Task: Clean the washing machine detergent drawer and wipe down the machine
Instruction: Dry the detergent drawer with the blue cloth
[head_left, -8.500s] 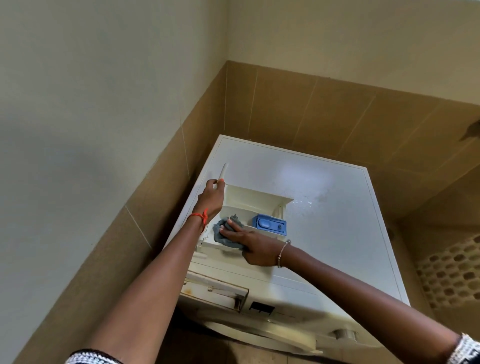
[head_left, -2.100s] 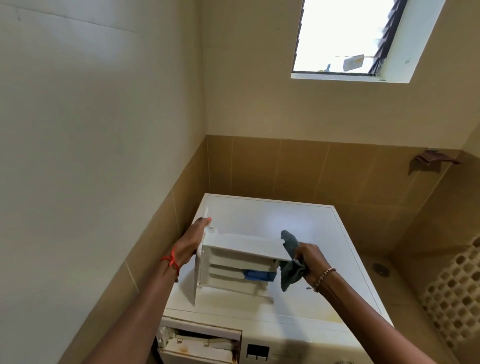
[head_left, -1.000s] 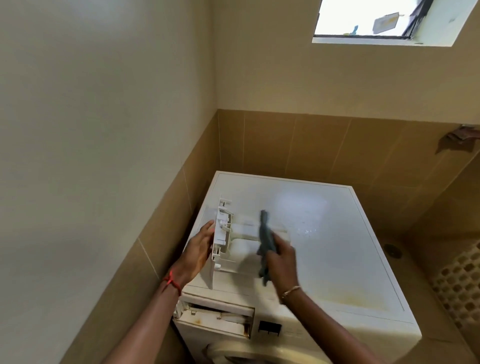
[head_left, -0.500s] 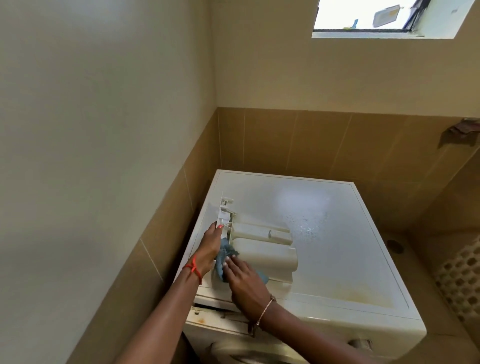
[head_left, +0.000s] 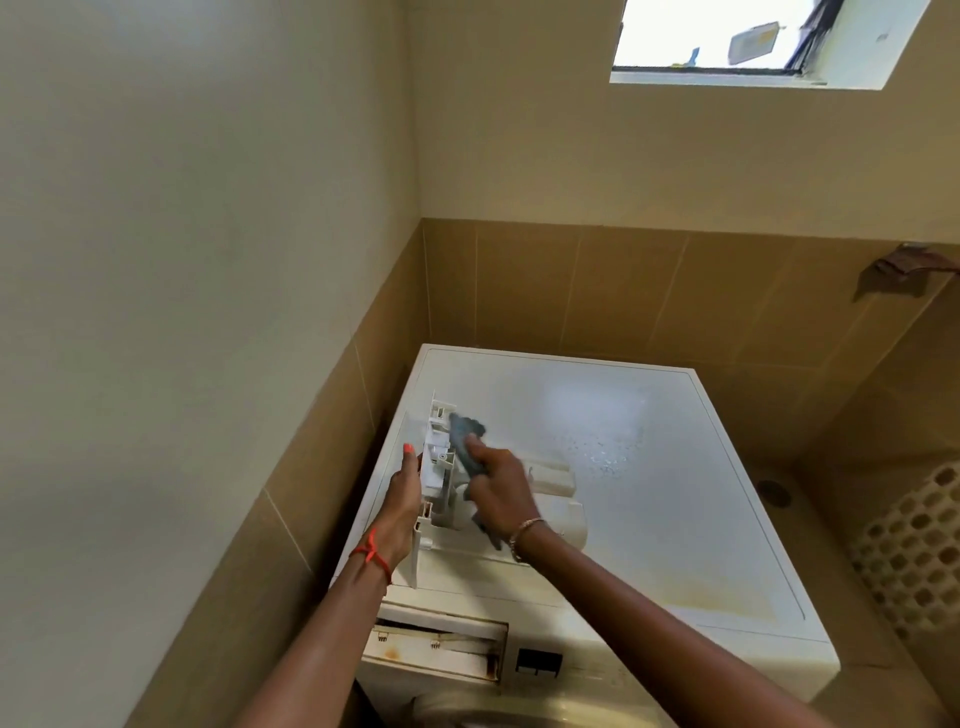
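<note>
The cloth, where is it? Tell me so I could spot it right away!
Find the white washing machine in the tiled corner. On its top, near the left edge, lies the pulled-out white detergent drawer. The cloth is the dark blue-grey rag bunched in the right hand against that drawer, the only dark, soft thing among white plastic.
</note>
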